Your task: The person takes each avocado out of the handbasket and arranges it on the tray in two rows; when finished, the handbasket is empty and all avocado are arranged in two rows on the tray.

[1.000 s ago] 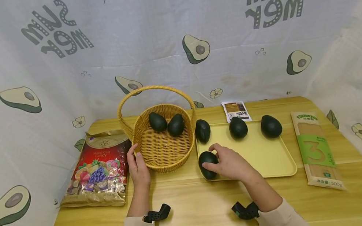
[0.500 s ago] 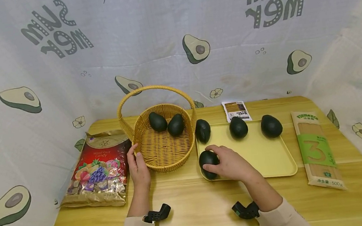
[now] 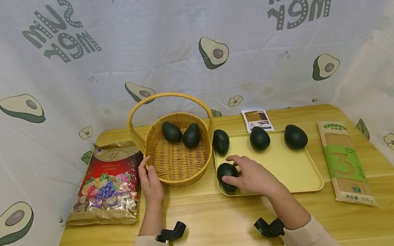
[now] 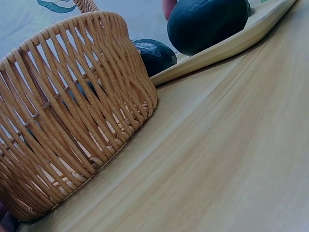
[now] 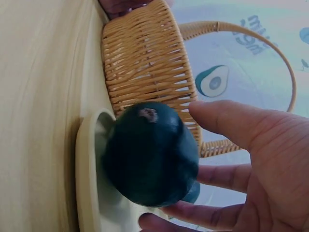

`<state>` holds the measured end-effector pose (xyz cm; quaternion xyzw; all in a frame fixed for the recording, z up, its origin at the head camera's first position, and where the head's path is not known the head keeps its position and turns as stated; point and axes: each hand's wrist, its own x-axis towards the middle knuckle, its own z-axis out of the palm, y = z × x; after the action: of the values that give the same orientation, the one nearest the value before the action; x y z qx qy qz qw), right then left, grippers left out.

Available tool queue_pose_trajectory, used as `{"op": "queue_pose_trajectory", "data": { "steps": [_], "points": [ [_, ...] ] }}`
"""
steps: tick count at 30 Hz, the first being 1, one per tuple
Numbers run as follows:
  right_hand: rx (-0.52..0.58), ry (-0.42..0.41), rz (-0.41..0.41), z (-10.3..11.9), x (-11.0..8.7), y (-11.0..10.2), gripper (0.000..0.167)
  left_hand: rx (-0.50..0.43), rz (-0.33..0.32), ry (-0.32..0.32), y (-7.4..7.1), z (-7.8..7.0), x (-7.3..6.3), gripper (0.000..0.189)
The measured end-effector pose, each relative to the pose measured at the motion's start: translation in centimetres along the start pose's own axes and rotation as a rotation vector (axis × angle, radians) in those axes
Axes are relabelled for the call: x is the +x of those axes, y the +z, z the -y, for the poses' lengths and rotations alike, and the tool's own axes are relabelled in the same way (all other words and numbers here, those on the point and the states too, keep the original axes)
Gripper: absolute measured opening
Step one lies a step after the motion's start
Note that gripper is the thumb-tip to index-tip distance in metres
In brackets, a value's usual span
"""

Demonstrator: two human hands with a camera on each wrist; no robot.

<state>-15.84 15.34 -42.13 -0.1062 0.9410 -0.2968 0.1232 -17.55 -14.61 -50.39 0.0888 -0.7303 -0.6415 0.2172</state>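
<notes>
Nearest, the right hand [image 3: 254, 176] stands with thumb and fingers spread about a dark green avocado [image 3: 224, 171]; the thumb overlaps its near side. Whether the fingers grip it cannot be told. The avocado is at the near-left corner of the yellow tray [image 3: 285, 170]. Compared with half a second ago, the index finger is raised from the avocado's far end, and the avocado sits slightly farther from the person.

The left hand [image 3: 152, 188], fingers fairly straight, rests against the outer left side of the woven basket [image 3: 180, 167]; this contact is unchanged. Left of those fingers lies a Mixed Fruit Candy bag [image 3: 106, 186].

Beyond the right fingers, three more avocados [image 3: 259, 138] are spaced along the tray's far part. Well right of the fingers lies a green-banded noodle pack [image 3: 345, 163]. Beyond the left fingers, inside the basket, two avocados [image 3: 191, 136] lie side by side. Farther, a small printed packet [image 3: 258, 119] lies behind the tray, before an avocado-print curtain [image 3: 174, 45].
</notes>
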Motion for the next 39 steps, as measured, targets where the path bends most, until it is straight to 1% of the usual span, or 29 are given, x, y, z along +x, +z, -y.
{"op": "queue_pose_trajectory", "data": {
  "steps": [4, 9, 13, 17, 21, 27, 33, 39],
  "points": [
    [0.044, -0.019, -0.050, 0.2, -0.2, -0.5, 0.066, -0.008, -0.010, 0.005, 0.1, 0.1, 0.0, 0.037],
    [0.109, -0.090, -0.171, 1.2, -0.5, -0.8, 0.057, -0.014, -0.011, 0.008, 0.1, 0.2, 0.0, 0.037],
    [0.184, -0.159, -0.243, 3.1, -0.3, -0.6, 0.049, -0.010, -0.009, 0.009, 0.0, 0.1, 0.0, 0.038],
    [0.216, -0.235, -0.257, 5.4, 0.5, -0.3, 0.046, -0.002, -0.007, 0.001, -0.1, 0.1, 0.0, 0.038],
    [0.204, -0.259, -0.241, 7.5, 2.0, 0.0, 0.046, 0.003, 0.000, -0.005, -0.1, 0.3, 0.1, 0.038],
    [0.224, -0.219, -0.210, 9.9, 5.3, 0.9, 0.047, -0.012, -0.004, -0.001, 0.0, 0.4, 0.2, 0.038],
    [0.225, -0.179, -0.198, 11.3, 9.0, 2.3, 0.051, -0.038, -0.009, -0.006, 0.0, 0.3, 0.1, 0.036],
    [0.244, -0.140, -0.155, 12.2, 12.0, 3.7, 0.060, -0.055, -0.014, 0.017, 0.1, 0.5, 0.3, 0.036]
  ]
}}
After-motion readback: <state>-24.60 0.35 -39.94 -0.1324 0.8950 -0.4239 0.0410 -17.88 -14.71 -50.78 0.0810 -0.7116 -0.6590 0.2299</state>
